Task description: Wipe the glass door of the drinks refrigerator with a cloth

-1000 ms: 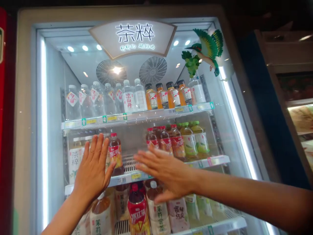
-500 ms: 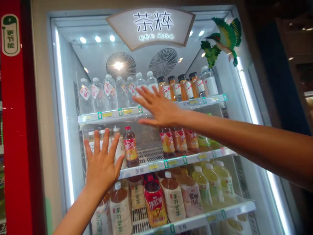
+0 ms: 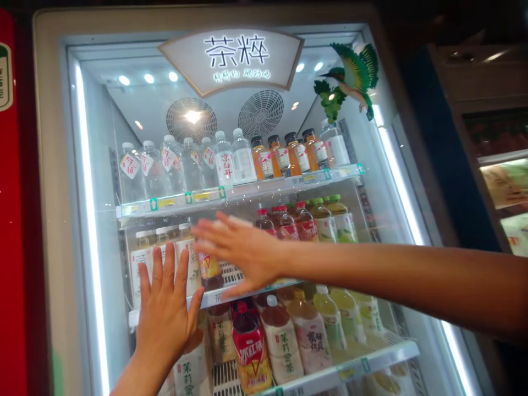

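Note:
My left hand [image 3: 167, 308] is spread with its palm toward the front of a lit drinks cooler [image 3: 49, 165], before the left end of the middle shelf. White-labelled bottles [image 3: 140, 264] show behind its fingertips. My right hand [image 3: 243, 250] reaches in from the right, palm forward and fingers stretched out, slightly blurred. It covers part of a red-capped iced tea bottle [image 3: 209, 269]. Neither hand seems to grip anything. Both appear to lie flat on or close to the glass; contact itself cannot be made out.
Clear bottles [image 3: 169, 165] and orange, black-capped bottles [image 3: 295, 154] line the top shelf. Larger tea bottles [image 3: 251, 352] stand on the lower shelf. A fan-shaped sign [image 3: 233, 60] and a bird figure [image 3: 350, 77] sit at the top. A red panel [image 3: 14, 220] borders the left.
My right hand has moved down from the top shelf's level to the middle shelf's, closer to my left hand. The left hand stays spread. The view has shifted, so the cooler sits further left and lower.

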A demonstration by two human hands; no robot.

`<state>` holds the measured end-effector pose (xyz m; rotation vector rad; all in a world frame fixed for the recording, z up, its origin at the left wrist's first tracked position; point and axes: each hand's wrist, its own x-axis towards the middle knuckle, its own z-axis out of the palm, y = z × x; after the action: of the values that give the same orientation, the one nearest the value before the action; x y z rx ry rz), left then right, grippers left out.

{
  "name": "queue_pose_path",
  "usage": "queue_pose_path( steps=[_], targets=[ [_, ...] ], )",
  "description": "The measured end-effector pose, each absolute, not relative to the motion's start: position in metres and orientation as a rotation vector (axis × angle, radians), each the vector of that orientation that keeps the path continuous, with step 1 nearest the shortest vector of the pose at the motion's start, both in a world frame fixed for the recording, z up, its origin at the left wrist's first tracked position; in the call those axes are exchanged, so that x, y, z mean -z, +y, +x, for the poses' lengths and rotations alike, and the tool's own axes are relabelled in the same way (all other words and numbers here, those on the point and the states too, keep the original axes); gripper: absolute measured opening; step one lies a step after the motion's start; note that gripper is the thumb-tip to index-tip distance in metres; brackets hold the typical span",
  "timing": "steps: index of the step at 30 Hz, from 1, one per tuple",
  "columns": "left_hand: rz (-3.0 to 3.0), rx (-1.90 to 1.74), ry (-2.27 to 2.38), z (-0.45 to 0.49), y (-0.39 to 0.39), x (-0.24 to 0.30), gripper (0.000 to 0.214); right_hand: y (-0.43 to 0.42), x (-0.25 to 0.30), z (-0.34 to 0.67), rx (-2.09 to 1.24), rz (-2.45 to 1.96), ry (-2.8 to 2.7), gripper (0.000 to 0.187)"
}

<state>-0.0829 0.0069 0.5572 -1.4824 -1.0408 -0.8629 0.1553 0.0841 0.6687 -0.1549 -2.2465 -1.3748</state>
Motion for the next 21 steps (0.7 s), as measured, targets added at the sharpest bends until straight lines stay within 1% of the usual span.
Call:
queue_pose_path(
  steps=[2, 3, 5, 7, 8, 9, 11, 13, 14, 18, 19, 21],
  targets=[
    [-1.493, 0.876, -1.028, -0.068, 0.007, -0.561, 0.076, 0.088, -0.646, 0.179, 1.463, 0.071, -2.402, 0.098],
    [-1.497, 0.876, -1.022, -0.059, 0.007, -0.562, 0.076, 0.094, -0.642, 0.194, 1.445, 0.079, -2.404, 0.096],
    [-1.505, 0.862, -1.017, -0.04, 0.01, -0.565, 0.076, 0.108, -0.651, 0.23, 1.32, -0.121, -2.259, 0.094],
    [-1.518, 0.843, -1.004, -0.018, 0.015, -0.566, 0.076, 0.122, -0.663, 0.265, 1.186, -0.343, -2.052, 0.097],
    [-1.523, 0.838, -0.994, -0.006, 0.018, -0.567, 0.077, 0.127, -0.664, 0.281, 1.157, -0.375, -2.011, 0.098],
    [-1.529, 0.834, -0.981, 0.007, 0.022, -0.568, 0.077, 0.13, -0.66, 0.295, 1.155, -0.353, -2.033, 0.1],
    [-1.541, 0.833, -0.944, 0.035, 0.03, -0.569, 0.077, 0.134, -0.643, 0.324, 1.209, -0.173, -2.232, 0.102],
    [-1.55, 0.836, -0.91, 0.065, 0.038, -0.572, 0.077, 0.139, -0.631, 0.352, 1.272, -0.012, -2.423, 0.099],
    [-1.556, 0.837, -0.897, 0.079, 0.042, -0.574, 0.077, 0.143, -0.631, 0.367, 1.284, -0.018, -2.438, 0.097],
    [-1.568, 0.83, -0.837, 0.135, 0.058, -0.579, 0.076, 0.162, -0.648, 0.417, 1.156, -0.442, -2.028, 0.094],
    [-1.57, 0.827, -0.819, 0.147, 0.062, -0.579, 0.076, 0.165, -0.647, 0.424, 1.131, -0.47, -1.979, 0.096],
    [-1.572, 0.82, -0.8, 0.17, 0.069, -0.579, 0.075, 0.168, -0.637, 0.434, 1.144, -0.35, -2.09, 0.101]
  ],
)
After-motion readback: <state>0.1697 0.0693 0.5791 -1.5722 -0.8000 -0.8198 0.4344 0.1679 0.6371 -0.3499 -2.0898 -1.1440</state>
